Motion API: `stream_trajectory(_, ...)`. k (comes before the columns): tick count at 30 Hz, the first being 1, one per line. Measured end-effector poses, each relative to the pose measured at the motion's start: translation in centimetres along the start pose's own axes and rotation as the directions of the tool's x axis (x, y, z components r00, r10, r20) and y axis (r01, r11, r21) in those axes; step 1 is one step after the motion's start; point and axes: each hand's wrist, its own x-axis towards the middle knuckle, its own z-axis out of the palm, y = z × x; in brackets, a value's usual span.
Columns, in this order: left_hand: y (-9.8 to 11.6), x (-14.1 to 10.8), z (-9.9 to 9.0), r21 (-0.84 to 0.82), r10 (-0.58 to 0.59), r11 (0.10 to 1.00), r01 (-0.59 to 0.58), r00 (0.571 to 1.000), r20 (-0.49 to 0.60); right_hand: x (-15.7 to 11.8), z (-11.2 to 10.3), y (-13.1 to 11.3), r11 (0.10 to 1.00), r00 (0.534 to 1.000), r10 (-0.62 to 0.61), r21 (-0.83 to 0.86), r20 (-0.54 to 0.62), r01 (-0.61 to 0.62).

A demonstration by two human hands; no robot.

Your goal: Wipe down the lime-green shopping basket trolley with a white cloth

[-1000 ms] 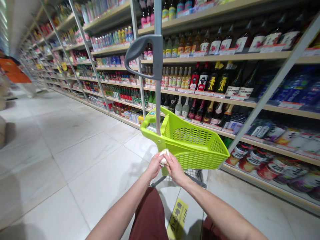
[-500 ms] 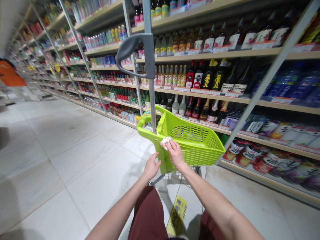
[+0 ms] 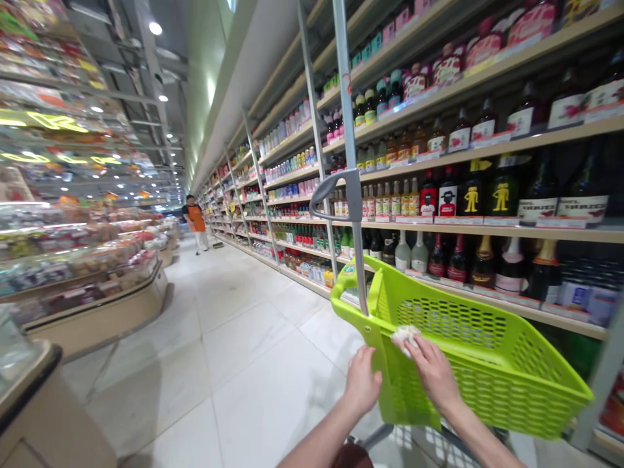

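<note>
A bright green shopping cart (image 3: 487, 383) with perforated sides stands before me, a tall metal pole rising from its handle end. My right hand (image 3: 433, 374) is closed on a crumpled whitish cloth (image 3: 405, 337) and presses it against the cart's upper rim near the pole. Lower and to the left, my left hand (image 3: 363, 380) grips the edge of the cart's end panel, thumb on the near side and fingers curled at the edge; its fingertips are partly hidden. A grey loop handle (image 3: 336, 195) is fixed to the pole above both hands.
Shelves of bottles (image 3: 482, 221) run along the right side and into the distance. Display counters (image 3: 97, 292) with packaged goods line the left. A person in an orange apron (image 3: 195, 219) stands far down the tiled aisle (image 3: 234, 364).
My view has swung up and left, bringing the counters and ceiling into sight. The cart and both hands sit lower and further right. The cloth is still in my right hand.
</note>
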Motion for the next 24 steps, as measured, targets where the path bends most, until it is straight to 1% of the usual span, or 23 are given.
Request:
stream_trajectory(3,0.6,-0.2,0.4,0.068,0.015,0.998,-0.018,0.999,0.041,-4.1,0.4,0.3,0.999,0.996,0.020,-0.029,0.089,-0.018)
stream_trajectory(5,1.1,-0.1,0.5,0.112,0.054,0.992,-0.061,0.997,0.059,-5.6,0.1,0.3,0.999,0.991,0.038,-0.017,0.130,-0.036)
stream_trajectory(7,1.9,0.2,0.4,0.146,0.120,0.981,-0.127,0.991,0.058,-5.2,-0.6,0.4,0.998,0.994,0.051,0.027,0.100,-0.053)
stream_trajectory(10,3.5,0.8,0.0,0.187,0.244,0.950,-0.249,0.968,0.049,-2.2,-1.4,0.9,0.993,0.996,0.091,0.076,-0.015,-0.090)
stream_trajectory(12,4.7,1.3,-0.3,0.212,0.317,0.923,-0.322,0.947,0.059,-0.8,-1.4,1.4,0.990,0.991,0.123,0.070,-0.053,-0.119)
stream_trajectory(13,5.1,1.5,-0.3,0.226,0.344,0.909,-0.350,0.936,0.068,-0.7,-1.3,1.7,0.990,0.990,0.128,0.065,-0.052,-0.124)
stream_trajectory(15,5.6,1.7,-0.4,0.259,0.374,0.886,-0.384,0.923,0.090,-1.9,-0.8,2.3,0.991,0.992,0.121,0.060,-0.032,-0.119)
stream_trajectory(18,5.3,1.7,-0.2,0.310,0.371,0.866,-0.392,0.920,0.127,-5.2,-0.3,2.8,0.992,0.993,0.115,0.055,-0.013,-0.114)
stream_trajectory(20,4.9,1.6,0.0,0.333,0.373,0.853,-0.403,0.915,0.153,-6.1,-0.5,2.7,0.991,0.993,0.119,0.059,-0.013,-0.118)
stream_trajectory(22,4.8,1.6,0.3,0.347,0.385,0.839,-0.419,0.908,0.166,-5.0,-1.1,2.2,0.989,0.992,0.123,0.083,-0.030,-0.120)
stream_trajectory(24,5.1,1.8,0.5,0.365,0.389,0.832,-0.418,0.909,0.152,-2.8,-1.6,1.7,0.985,0.988,0.143,0.104,-0.056,-0.137)
